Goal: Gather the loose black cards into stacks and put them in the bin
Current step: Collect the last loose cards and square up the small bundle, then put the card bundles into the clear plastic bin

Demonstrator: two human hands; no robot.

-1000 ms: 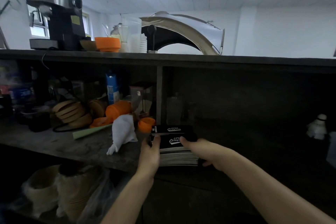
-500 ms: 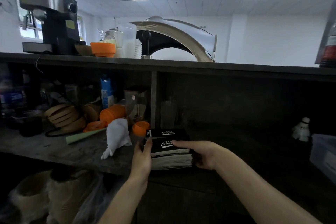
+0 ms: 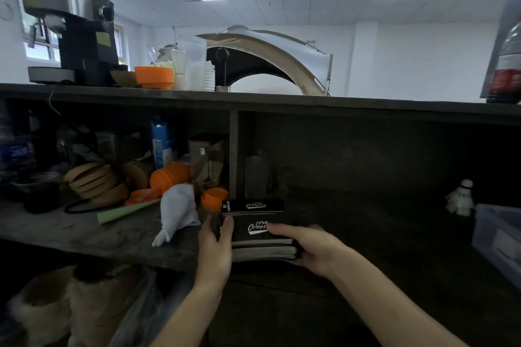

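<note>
Café counter: espresso machine (image 3: 73, 28), stacked cups (image 3: 208, 76), cluttered shelf (image 3: 84, 231).

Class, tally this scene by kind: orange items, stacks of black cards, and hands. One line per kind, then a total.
Orange items: 4 (bowl, tipped cup, flat lid, small cup)
Black card stacks: 2 (held stack, rear stack)
Hands: 2 (left hand, right hand)
Total: 8

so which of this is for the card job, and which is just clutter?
Job: front card stack, held by left hand and right hand; second card stack behind it; clear bin at right.
Clutter: espresso machine, orange bowl, white cloth, blue carton, white figurine.
</note>
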